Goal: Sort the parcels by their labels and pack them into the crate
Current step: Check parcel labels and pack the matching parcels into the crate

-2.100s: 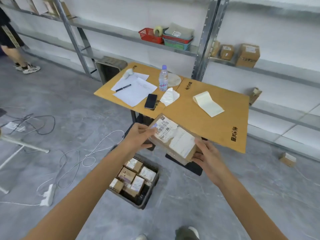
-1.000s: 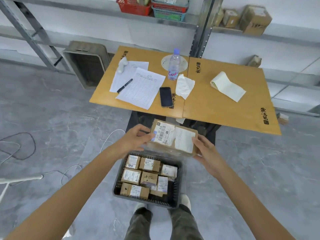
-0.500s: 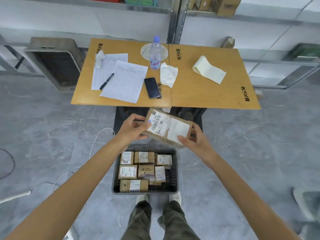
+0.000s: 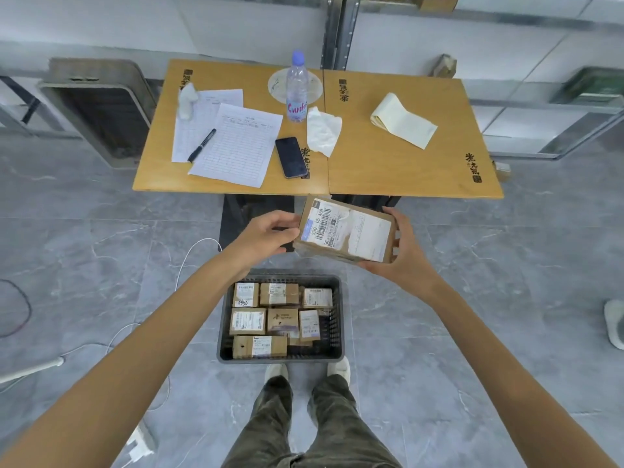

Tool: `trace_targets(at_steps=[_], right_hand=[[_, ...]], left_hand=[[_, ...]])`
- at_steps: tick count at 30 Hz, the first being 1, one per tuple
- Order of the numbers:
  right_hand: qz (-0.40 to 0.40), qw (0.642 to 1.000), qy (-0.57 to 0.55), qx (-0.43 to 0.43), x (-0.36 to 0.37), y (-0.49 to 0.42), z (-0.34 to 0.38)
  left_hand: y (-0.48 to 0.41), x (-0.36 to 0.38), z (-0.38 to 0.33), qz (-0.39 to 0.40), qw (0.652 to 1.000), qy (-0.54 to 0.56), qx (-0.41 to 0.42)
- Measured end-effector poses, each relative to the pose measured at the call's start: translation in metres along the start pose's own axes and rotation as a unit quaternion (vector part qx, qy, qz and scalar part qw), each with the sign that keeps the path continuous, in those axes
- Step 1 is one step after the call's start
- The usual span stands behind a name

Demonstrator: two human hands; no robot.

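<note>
Overhead, both hands [image 4: 266, 236] [image 4: 403, 255] grip a labelled parcel [image 4: 347, 231] above the crate [image 4: 338, 319].

The wooden table [image 4: 388, 170] bears papers [image 4: 236, 146], pen [image 4: 202, 145], phone [image 4: 291, 157], bottle [image 4: 297, 87], and tissue [image 4: 322, 131].

You have seven parcels packed in one crate and one more parcel in your two hands.

Count seven small parcels [image 4: 279, 319] in the crate [image 4: 337, 319] at 6 o'clock: three in the far row, three in the middle, one at the near wall. One larger parcel [image 4: 347, 231] sits between your left hand [image 4: 266, 236] and right hand [image 4: 401, 251] at 12 o'clock above it. On the table [image 4: 405, 170] you have two sheets [image 4: 236, 146], one pen [image 4: 201, 145], one phone [image 4: 291, 157], one bottle [image 4: 297, 87], one crumpled tissue [image 4: 322, 130] and one label strip [image 4: 403, 125].
</note>
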State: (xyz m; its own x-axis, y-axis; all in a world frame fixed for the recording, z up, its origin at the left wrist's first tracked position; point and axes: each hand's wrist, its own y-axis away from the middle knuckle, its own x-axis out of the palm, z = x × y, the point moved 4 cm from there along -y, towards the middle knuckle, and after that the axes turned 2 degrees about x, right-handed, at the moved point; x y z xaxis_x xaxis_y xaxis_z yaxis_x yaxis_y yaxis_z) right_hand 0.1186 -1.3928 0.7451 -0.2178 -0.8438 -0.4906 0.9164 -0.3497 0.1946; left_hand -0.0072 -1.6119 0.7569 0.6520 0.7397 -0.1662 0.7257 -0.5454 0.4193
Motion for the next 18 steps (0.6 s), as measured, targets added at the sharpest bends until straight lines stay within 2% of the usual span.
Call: trace_targets(at_steps=[11,18], right_hand=[[-0.008,1.0,0.019,-0.005,-0.006,0.01,0.002],[-0.032,0.999,-0.01,-0.008,-0.012,0.01,0.017]], left_hand=[[0.018,0.0,-0.011,0.035,0.997,-0.061,0.041],[0.023,-0.005,-0.015,-0.004,0.997,-0.065,0.043]])
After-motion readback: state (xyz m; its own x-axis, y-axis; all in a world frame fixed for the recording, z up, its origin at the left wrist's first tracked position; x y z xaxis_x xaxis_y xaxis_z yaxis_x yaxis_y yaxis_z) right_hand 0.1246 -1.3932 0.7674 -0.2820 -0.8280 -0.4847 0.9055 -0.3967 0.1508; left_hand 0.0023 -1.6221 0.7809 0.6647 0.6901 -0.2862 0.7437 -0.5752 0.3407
